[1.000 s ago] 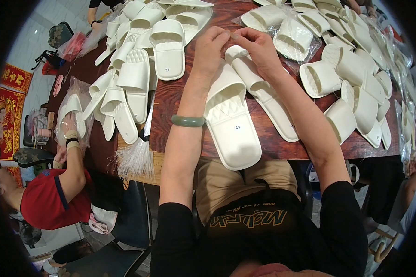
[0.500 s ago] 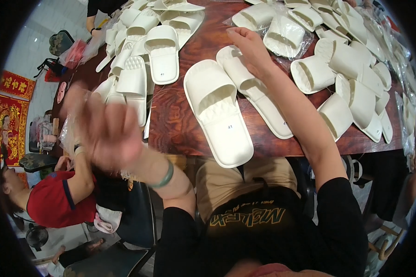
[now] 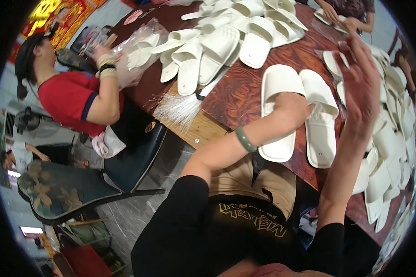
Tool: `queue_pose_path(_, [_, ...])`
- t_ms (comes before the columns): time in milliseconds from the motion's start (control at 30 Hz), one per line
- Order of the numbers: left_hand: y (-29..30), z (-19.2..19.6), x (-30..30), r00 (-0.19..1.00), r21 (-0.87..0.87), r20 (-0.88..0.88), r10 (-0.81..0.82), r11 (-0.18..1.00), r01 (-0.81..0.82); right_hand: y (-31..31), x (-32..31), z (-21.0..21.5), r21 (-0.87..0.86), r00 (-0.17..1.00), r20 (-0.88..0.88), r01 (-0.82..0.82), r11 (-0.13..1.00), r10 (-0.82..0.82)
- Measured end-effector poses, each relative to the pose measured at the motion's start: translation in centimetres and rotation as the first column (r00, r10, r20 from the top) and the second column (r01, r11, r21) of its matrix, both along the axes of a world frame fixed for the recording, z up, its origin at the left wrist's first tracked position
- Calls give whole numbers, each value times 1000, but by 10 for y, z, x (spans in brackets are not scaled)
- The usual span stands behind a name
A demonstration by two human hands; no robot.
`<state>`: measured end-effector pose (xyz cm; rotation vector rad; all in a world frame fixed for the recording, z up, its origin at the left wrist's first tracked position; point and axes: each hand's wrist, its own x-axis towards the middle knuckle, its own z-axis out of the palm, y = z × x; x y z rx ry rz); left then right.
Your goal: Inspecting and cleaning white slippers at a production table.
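Note:
A pair of white slippers lies side by side before me on the table. My left hand (image 3: 291, 110), with a green bangle on its wrist, is at the foot opening of the left slipper (image 3: 278, 147). Its thumb points toward the right slipper (image 3: 320, 143); the other fingers are mostly hidden, so I cannot tell their grip. My right hand (image 3: 363, 81) is raised right of the pair, next to the heaped slippers. Its fingers are stretched out, slightly blurred, and I see nothing held in them.
White slippers are heaped at the far left (image 3: 219, 48) and along the right side (image 3: 393, 134) of the reddish wooden table (image 3: 238, 94). White ties (image 3: 178, 111) lie at its left edge. A co-worker in red (image 3: 74, 94) sits left, handling clear plastic. Another person's hands (image 3: 353, 23) work across the table.
My view has turned left. My left hand has come from the left side onto the left slipper. My right hand has left the right slipper and moved rightward.

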<state>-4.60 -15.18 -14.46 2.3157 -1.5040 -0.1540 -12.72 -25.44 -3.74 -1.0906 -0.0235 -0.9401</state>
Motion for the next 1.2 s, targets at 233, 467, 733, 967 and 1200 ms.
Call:
queue_pose_path(233, [38,15,35,939,7,274,-205,977,212,22,-54,32,-393,961,197,-102,914,192])
queue_pose_path(467, [114,29,190,934,-301,351,-66,937,179,48,-50,34,-329,990,123,100,939,-62])
queue_pose_path(733, [166,-22,347,951,-8,79,300,954,-300,106,7,3,-500,994,100,15,866,41])
queue_pose_path(967, [179,-56,338,922,-10,-78,380,924,-382,127,0,-12,-557,995,70,-19,830,69])
queue_pose_path(1200, [178,-46,325,914,-64,-159,374,920,-387,124,-8,-9,-880,927,277,351,320,-253])
